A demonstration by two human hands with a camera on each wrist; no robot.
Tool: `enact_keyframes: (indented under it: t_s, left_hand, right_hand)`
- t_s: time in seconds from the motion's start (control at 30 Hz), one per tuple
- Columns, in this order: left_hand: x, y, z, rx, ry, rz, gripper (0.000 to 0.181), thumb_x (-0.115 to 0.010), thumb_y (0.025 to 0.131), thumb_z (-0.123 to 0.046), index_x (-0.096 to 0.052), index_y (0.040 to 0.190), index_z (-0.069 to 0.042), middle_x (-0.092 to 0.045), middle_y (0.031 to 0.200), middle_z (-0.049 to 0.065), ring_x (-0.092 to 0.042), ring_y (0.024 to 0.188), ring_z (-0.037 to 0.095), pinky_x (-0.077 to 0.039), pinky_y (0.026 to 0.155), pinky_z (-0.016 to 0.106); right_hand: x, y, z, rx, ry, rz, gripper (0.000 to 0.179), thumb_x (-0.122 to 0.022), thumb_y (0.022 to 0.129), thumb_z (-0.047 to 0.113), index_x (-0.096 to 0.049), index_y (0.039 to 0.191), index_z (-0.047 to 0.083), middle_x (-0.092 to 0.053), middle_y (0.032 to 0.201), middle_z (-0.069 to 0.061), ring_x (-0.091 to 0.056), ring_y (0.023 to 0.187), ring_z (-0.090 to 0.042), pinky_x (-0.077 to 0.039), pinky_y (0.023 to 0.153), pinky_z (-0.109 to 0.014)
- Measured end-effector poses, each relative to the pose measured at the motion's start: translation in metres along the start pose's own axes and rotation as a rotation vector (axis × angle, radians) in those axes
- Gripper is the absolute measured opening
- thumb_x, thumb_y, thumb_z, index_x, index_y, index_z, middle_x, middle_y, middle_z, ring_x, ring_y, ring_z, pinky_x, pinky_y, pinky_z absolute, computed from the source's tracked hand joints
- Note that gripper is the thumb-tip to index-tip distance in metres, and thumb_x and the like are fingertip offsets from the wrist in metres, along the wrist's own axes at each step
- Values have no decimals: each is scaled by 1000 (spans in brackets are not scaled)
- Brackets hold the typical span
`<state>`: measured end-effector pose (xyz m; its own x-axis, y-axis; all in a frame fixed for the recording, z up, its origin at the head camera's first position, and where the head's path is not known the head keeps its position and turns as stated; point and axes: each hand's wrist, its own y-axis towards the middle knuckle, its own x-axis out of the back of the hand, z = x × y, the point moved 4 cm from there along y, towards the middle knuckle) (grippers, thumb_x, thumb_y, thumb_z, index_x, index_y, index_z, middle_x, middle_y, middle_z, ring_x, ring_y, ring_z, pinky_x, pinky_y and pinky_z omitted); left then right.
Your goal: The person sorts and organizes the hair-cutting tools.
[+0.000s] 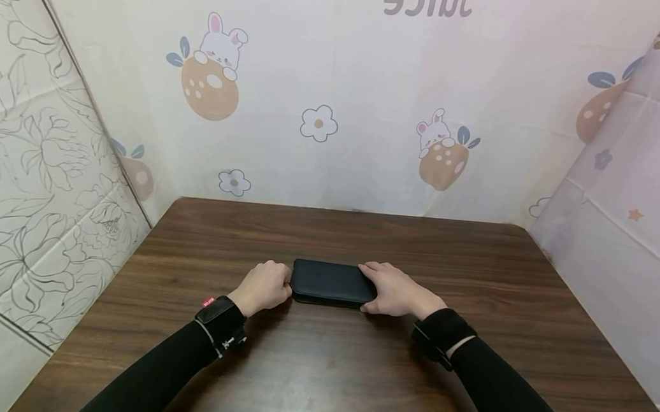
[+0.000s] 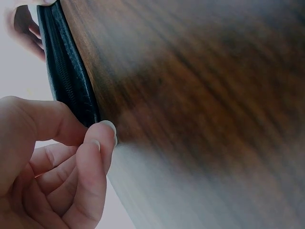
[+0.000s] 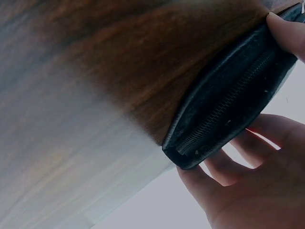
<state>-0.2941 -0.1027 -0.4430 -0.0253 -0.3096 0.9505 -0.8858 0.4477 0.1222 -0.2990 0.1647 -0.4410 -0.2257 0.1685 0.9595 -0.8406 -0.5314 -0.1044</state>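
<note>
A black zip-around wallet [image 1: 333, 283] lies flat on the brown wooden table, its long side running left to right. At its left end my left hand [image 1: 265, 286] pinches the zipper end with curled fingers, thumb against forefinger; the fingertips hide whatever small part is between them. My right hand [image 1: 395, 291] grips the opposite end, thumb on the near edge and fingers around the far side. Zipper teeth [image 3: 224, 107] run along the wallet's edge in the right wrist view, between two leather borders. The left wrist view also shows the zipper [image 2: 62, 67] beyond the pinching fingers.
The wood-grain table [image 1: 318, 371] reaches back to a wall covering [image 1: 329, 59] printed with rabbits, fruit and flowers. Side coverings, a floral one [image 1: 41, 147] at left and a pale one [image 1: 640, 208] at right, flank it. Both wrists wear black straps.
</note>
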Motion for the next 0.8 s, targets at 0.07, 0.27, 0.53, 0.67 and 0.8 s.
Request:
enact_keyframes:
  t_s: [0.07,0.27,0.53,0.67,0.8]
  left_hand:
    - [-1,0,1,3,-6,2,43,-61,86,-1,-31,61,-18,-18,58,-7,-17,54,11,-19,54,29]
    - [-1,1,2,1,-15,-3,44,-61,86,0,-31,60,-18,-18,59,-7,-18,54,11,-19,54,29]
    - [-3,2,3,2,-14,-8,42,-61,85,0,-33,60,-18,-21,60,-7,-21,54,11,-21,54,28]
    - [-3,4,3,8,-16,1,42,-61,86,0,-34,59,-18,-22,60,-7,-23,54,11,-22,54,29]
    - [-2,6,3,13,-13,-5,42,-62,85,0,-35,57,-18,-25,59,-7,-26,53,11,-23,53,28]
  right_hand:
    - [0,0,1,0,1,0,86,-80,86,32,-39,155,0,-40,156,-19,-41,140,-39,-38,109,-54]
    - [-1,0,0,-3,7,0,87,-80,85,32,-39,155,1,-40,156,-19,-41,140,-39,-38,110,-54]
    - [-2,0,-1,5,15,-2,86,-80,85,32,-40,155,1,-41,156,-18,-41,140,-38,-39,109,-53]
    - [-2,0,-2,4,9,-5,86,-80,85,32,-40,155,1,-41,156,-17,-42,140,-38,-39,109,-53]
    - [-2,1,-2,6,4,-7,87,-80,85,32,-40,155,1,-41,156,-18,-42,140,-39,-39,109,-53]
